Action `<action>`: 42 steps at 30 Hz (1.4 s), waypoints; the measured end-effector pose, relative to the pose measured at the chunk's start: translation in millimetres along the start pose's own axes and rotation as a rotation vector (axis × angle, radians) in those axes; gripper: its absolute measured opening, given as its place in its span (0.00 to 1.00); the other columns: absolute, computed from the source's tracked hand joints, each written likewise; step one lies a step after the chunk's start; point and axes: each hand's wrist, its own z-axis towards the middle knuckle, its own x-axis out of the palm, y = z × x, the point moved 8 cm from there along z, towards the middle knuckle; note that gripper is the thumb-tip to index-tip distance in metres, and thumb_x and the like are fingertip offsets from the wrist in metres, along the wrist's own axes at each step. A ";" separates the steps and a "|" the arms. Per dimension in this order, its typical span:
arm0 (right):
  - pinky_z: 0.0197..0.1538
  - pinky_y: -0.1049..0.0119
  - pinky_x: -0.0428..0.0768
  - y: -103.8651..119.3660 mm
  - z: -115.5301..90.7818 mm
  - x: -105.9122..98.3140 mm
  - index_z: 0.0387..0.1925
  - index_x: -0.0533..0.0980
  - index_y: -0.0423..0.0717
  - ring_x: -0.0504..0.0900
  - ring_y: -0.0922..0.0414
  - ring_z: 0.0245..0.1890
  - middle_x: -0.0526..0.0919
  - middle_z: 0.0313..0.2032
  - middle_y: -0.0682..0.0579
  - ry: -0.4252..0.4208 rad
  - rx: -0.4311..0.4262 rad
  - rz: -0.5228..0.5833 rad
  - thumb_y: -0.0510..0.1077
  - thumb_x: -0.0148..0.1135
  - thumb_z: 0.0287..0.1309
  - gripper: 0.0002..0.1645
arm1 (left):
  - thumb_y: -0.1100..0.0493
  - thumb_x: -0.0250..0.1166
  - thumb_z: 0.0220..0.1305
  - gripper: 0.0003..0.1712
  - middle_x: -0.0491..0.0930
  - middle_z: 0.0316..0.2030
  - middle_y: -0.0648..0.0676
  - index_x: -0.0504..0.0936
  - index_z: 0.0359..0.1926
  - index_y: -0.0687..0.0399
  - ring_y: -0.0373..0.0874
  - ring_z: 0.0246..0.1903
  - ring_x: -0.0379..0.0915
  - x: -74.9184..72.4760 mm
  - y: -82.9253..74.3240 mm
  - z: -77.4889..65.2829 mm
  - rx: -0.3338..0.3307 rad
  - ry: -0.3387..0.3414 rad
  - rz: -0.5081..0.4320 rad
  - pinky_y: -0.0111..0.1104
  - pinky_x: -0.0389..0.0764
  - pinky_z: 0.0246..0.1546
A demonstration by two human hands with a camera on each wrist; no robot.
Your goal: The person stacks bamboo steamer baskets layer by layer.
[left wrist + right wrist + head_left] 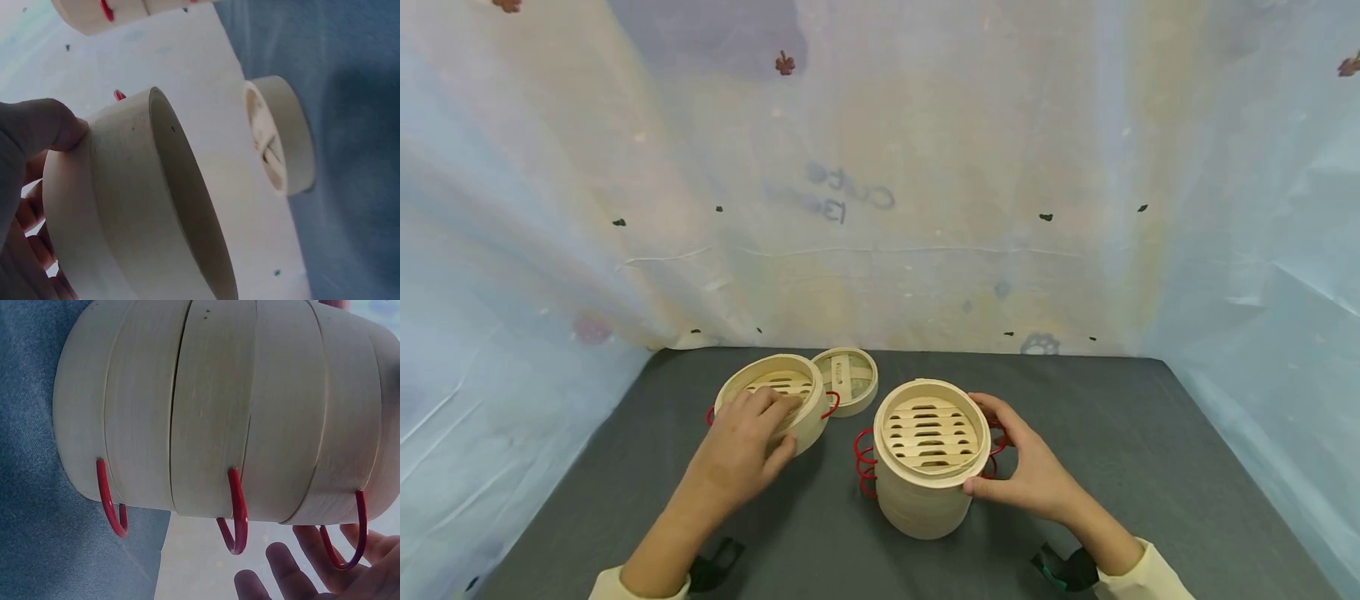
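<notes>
My left hand (737, 450) grips a round bamboo steamer basket (808, 421), holding it tilted above the table. Its fingers reach inside the basket and its thumb presses the outer wall, as the left wrist view shows. A stack of bamboo steamer baskets (921, 508) stands upright at the middle, with a slatted floor visible in the top one. At the stack's right side, my right hand (1033, 475) holds the top basket's rim between thumb and forefinger. In the right wrist view, its other fingers spread beside a red handle (361, 531).
A bamboo ring-shaped piece with a cross strip, apparently the steamer lid (865, 387), rests at the back of the dark table (1112, 433). Pale plastic sheeting (925, 283) hangs behind and at both sides. Red loop handles stick out from the stack's sides.
</notes>
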 end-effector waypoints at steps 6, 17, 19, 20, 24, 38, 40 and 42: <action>0.42 0.67 0.73 -2.6 -0.2 0.1 0.71 0.58 0.59 0.71 0.63 0.51 0.72 0.59 0.53 0.000 0.000 0.003 0.47 0.77 0.43 0.55 | 0.64 0.62 0.47 0.18 0.77 0.35 0.51 0.82 0.44 0.56 0.48 0.29 0.67 -10.4 -17.6 11.3 0.021 -0.058 0.014 0.39 0.69 0.32; 0.42 0.65 0.74 -3.2 -0.6 -0.8 0.71 0.57 0.60 0.71 0.63 0.51 0.72 0.59 0.54 0.001 0.005 0.018 0.47 0.77 0.42 0.55 | 0.62 0.60 0.50 0.18 0.76 0.36 0.50 0.83 0.46 0.53 0.48 0.30 0.67 -21.1 -48.9 30.4 0.051 -0.108 -0.016 0.42 0.68 0.31; 0.42 0.63 0.74 -2.8 -0.6 -1.0 0.71 0.58 0.60 0.71 0.62 0.52 0.72 0.60 0.55 0.002 0.010 0.022 0.47 0.77 0.42 0.55 | 0.62 0.60 0.51 0.19 0.76 0.36 0.50 0.83 0.46 0.52 0.48 0.30 0.67 -22.0 -54.7 34.0 0.056 -0.108 -0.020 0.42 0.68 0.31; 0.43 0.63 0.74 -2.5 -0.5 -1.0 0.71 0.58 0.60 0.71 0.61 0.52 0.72 0.60 0.55 0.001 0.014 0.026 0.47 0.77 0.42 0.55 | 0.61 0.60 0.51 0.19 0.76 0.36 0.49 0.83 0.46 0.52 0.47 0.31 0.67 -22.3 -57.8 35.7 0.059 -0.107 -0.020 0.42 0.68 0.30; 0.43 0.62 0.74 -1.2 -0.7 -1.7 0.70 0.58 0.59 0.72 0.59 0.53 0.72 0.60 0.55 -0.001 0.013 0.030 0.46 0.77 0.42 0.55 | 0.62 0.61 0.50 0.18 0.77 0.37 0.50 0.83 0.46 0.53 0.48 0.32 0.68 -22.9 -70.7 43.4 0.081 -0.110 -0.021 0.43 0.69 0.31; 0.43 0.63 0.74 -1.2 -1.5 -4.7 0.70 0.58 0.60 0.71 0.62 0.52 0.72 0.59 0.53 -0.002 0.006 0.041 0.44 0.77 0.42 0.55 | 0.61 0.62 0.48 0.18 0.76 0.36 0.48 0.82 0.44 0.49 0.45 0.34 0.68 -18.0 -114.2 66.7 0.165 -0.103 -0.022 0.39 0.70 0.35; 0.42 0.63 0.75 0.1 -1.5 -4.7 0.71 0.57 0.59 0.71 0.62 0.52 0.72 0.59 0.53 -0.005 0.001 0.042 0.44 0.77 0.42 0.55 | 0.61 0.64 0.47 0.19 0.76 0.36 0.47 0.82 0.45 0.48 0.45 0.36 0.69 -16.7 -118.1 68.5 0.176 -0.093 -0.024 0.39 0.70 0.38; 0.42 0.63 0.75 0.5 -1.7 -4.7 0.70 0.57 0.60 0.71 0.63 0.51 0.72 0.59 0.53 -0.009 0.000 0.040 0.44 0.77 0.42 0.55 | 0.61 0.65 0.47 0.20 0.75 0.35 0.47 0.82 0.45 0.47 0.44 0.35 0.69 -15.8 -121.7 70.3 0.188 -0.087 -0.016 0.39 0.70 0.38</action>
